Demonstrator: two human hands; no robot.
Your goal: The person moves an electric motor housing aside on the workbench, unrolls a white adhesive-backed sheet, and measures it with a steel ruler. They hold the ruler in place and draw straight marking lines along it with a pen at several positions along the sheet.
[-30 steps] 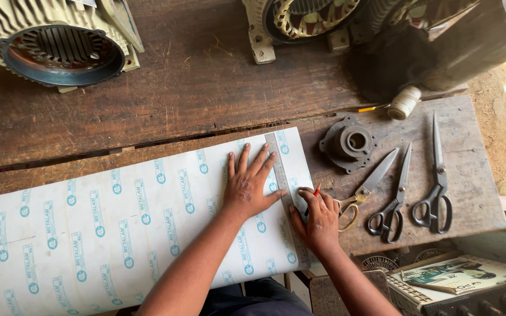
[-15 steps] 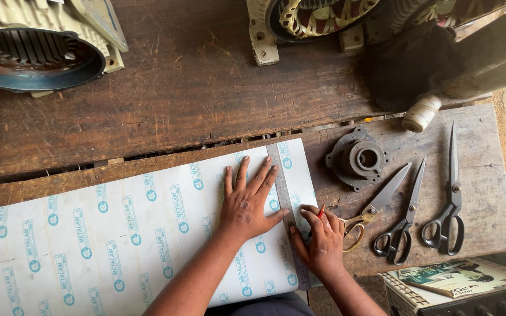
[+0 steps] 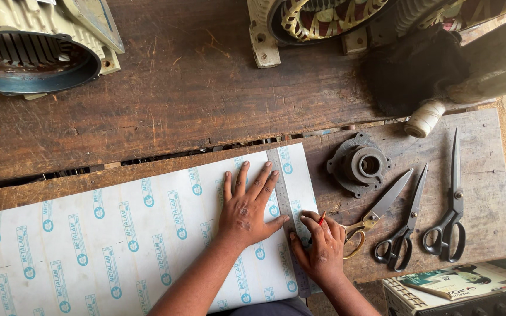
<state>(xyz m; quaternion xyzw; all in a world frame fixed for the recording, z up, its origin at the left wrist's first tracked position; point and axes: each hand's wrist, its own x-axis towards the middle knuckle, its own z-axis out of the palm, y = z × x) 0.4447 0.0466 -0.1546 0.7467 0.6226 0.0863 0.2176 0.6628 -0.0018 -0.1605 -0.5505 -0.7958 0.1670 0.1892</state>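
A large white sheet (image 3: 118, 234) printed with blue marks lies flat on the wooden bench. My left hand (image 3: 247, 205) presses on it with fingers spread, holding down a clear ruler (image 3: 285, 193) that runs along the sheet's right edge. My right hand (image 3: 320, 246) grips a red pen (image 3: 321, 219), its tip against the ruler's edge near the sheet's lower right. Just right of that hand lie scissors with brass-coloured handles (image 3: 376, 213).
Two black-handled scissors (image 3: 408, 225) (image 3: 452, 202) lie at the right, a round grey metal motor cover (image 3: 359, 165) above them. Motor housings (image 3: 30, 50) (image 3: 323, 20) stand at the back, with a roll of white cord (image 3: 424, 119). A printed booklet (image 3: 469, 281) lies lower right.
The view has shifted slightly down the bench. My right hand with the pen has slid a little toward me along the ruler; my left hand keeps pressing the sheet.
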